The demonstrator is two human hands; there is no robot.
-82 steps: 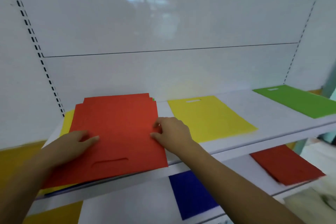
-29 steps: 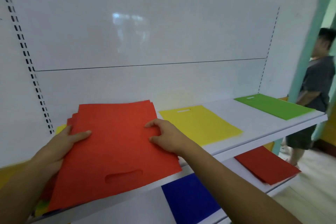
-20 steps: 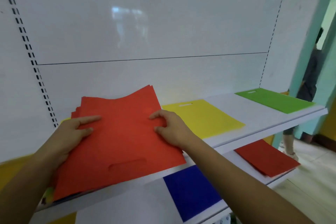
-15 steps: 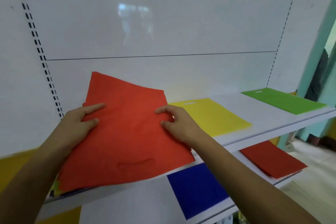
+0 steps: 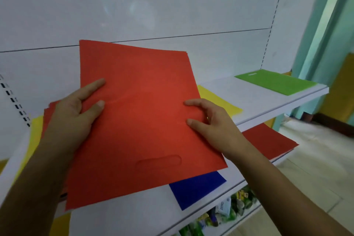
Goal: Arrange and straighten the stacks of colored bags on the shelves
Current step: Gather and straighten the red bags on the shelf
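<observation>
The fingers (image 5: 92, 86) of the left hand (image 5: 74, 115) and the right hand (image 5: 212, 124) pinched opposite edges of the red bag (image 5: 141, 124), held tilted above the upper shelf (image 5: 268, 101). A yellow bag (image 5: 220, 105) and a green bag (image 5: 275, 82) lay flat there.

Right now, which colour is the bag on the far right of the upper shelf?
Green bag, head view.

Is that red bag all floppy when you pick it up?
Probably a little bendy but not limp: the red bag stays nearly flat though the left hand and right hand hold only its sides. It looks thin, so likely light.
</observation>
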